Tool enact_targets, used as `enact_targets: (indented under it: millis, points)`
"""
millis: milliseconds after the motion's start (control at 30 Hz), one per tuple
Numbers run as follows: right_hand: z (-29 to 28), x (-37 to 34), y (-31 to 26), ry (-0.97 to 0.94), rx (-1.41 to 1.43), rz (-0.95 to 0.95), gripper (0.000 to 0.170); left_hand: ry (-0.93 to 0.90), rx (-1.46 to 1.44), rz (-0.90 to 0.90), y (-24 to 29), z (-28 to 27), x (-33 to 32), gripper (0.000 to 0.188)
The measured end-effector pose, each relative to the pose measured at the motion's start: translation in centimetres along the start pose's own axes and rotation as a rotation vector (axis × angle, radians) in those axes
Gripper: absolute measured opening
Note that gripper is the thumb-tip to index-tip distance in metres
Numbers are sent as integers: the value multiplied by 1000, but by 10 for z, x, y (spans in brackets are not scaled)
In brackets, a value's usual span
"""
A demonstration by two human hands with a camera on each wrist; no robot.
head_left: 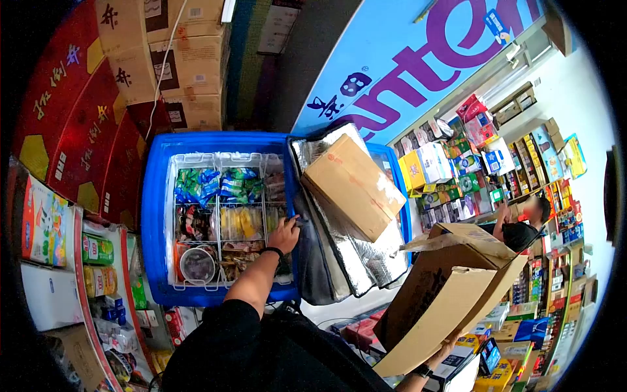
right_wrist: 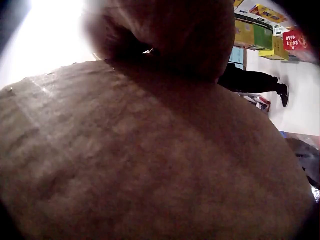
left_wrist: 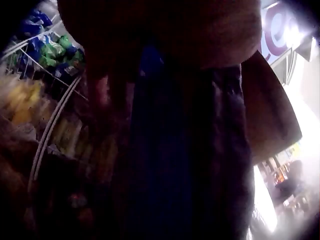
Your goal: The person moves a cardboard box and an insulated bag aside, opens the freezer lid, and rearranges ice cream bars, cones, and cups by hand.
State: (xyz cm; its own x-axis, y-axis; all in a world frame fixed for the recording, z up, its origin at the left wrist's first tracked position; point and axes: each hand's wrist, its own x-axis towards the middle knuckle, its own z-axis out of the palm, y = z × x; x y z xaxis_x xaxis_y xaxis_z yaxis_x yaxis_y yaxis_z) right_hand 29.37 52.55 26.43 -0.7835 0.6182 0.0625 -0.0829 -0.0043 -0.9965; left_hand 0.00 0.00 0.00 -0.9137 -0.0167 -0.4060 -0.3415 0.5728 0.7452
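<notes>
My left hand (head_left: 284, 235) rests at the blue rim of a chest freezer (head_left: 153, 222), beside the folded grey and silver insulated cover (head_left: 313, 261). In the left wrist view that hand (left_wrist: 165, 30) is dark above the blue rim, and whether its fingers curl round it I cannot tell. My right hand (head_left: 444, 349) grips the lower edge of a large open cardboard box (head_left: 450, 287), tilted beside my body. In the right wrist view the box's brown side (right_wrist: 150, 150) spreads below the hand (right_wrist: 165, 37). The freezer baskets hold blue-green packs (head_left: 196, 186) and yellow packs (head_left: 240, 222).
A closed carton (head_left: 356, 186) lies on the silver side of the cover. Stacked cartons (head_left: 189, 65) stand behind the freezer, and shelves of goods (head_left: 98, 281) flank its left. Another person (head_left: 522, 222) is at the right, by more stocked shelves.
</notes>
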Motion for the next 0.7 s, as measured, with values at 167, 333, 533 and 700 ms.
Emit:
enact_targets:
  millis: [167, 333, 533, 700]
  points:
    - [36, -20, 5, 112, 152, 65, 56, 28, 331, 127, -1, -52, 9, 48]
    - [42, -1, 9, 72, -1, -52, 77, 91, 399, 145, 24, -52, 19, 43]
    - [83, 40, -4, 29, -38, -109, 78, 265, 457, 237, -6, -40, 18, 25]
    - [64, 78, 44, -174, -287, -269, 80, 458, 628, 153, -87, -66, -6, 30]
